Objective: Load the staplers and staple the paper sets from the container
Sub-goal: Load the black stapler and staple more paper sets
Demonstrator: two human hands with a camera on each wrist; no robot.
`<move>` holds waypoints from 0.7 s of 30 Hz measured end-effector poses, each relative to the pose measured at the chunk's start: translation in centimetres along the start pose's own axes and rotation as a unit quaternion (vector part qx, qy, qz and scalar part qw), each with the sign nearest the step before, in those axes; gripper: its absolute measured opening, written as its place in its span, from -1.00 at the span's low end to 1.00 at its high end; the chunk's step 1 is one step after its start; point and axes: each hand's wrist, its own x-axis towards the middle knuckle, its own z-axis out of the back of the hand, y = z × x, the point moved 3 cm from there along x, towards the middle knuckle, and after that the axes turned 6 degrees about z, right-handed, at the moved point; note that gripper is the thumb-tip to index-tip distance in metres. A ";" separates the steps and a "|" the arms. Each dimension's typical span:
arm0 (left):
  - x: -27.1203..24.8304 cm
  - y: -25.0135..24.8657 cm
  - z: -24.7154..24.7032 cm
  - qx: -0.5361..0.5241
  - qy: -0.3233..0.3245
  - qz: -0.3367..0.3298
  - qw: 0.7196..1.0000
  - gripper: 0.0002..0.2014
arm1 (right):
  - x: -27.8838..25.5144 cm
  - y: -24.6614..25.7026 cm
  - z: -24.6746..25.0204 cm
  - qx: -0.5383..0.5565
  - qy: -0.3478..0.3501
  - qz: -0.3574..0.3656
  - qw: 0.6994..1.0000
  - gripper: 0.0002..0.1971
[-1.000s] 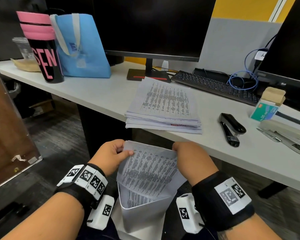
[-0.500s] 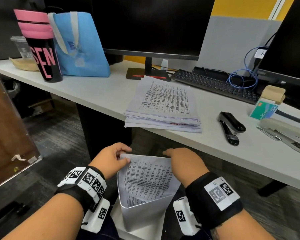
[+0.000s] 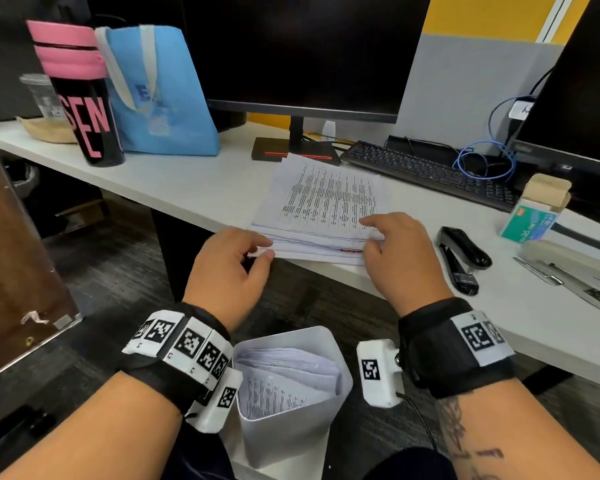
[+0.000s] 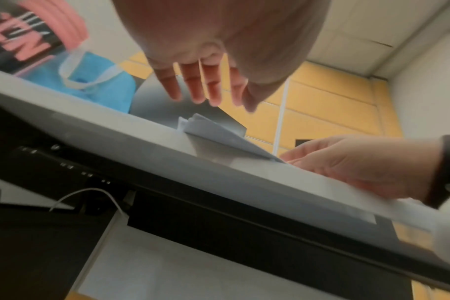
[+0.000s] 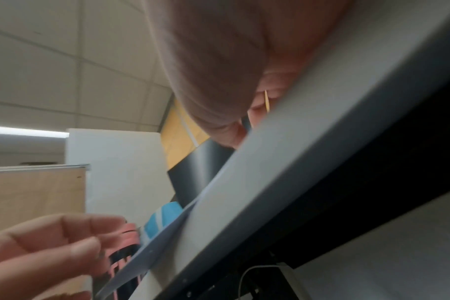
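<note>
Head view: the paper stack lies on the white table, its near edge overhanging the table's front edge, between the two hands. The left hand is at the stack's near left corner, thumb and forefinger loosely curled on the sheet edges; whether they actually pinch a sheet cannot be told. The right hand rests on the stack's near right corner with fingers extended and relaxed, holding nothing. Further paper sets stand curled in the white container on the lap. The black stapler lies closed to the right of the stack, apart from it.

Handling, as judged: the sheets are light, limp and slippery against each other, so they fan easily. A set is best taken at a corner, thumb above and fingers beneath, then squared on the table before stapling.
</note>
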 end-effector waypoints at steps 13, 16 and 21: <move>1.4 -0.1 -2.8 0.236 0.162 -0.024 0.958 -0.31 | 2.7 -2.4 -0.5 -0.036 0.122 -0.053 0.990 -0.57; 1.5 -0.4 -2.7 0.222 0.164 -0.016 0.961 -0.39 | 3.7 -2.2 -0.8 -0.121 0.145 -0.001 0.982 -0.64; 1.4 -0.8 -2.1 0.191 0.175 0.002 0.966 -0.34 | 3.9 -2.2 -0.8 -0.186 0.090 0.038 0.978 -0.73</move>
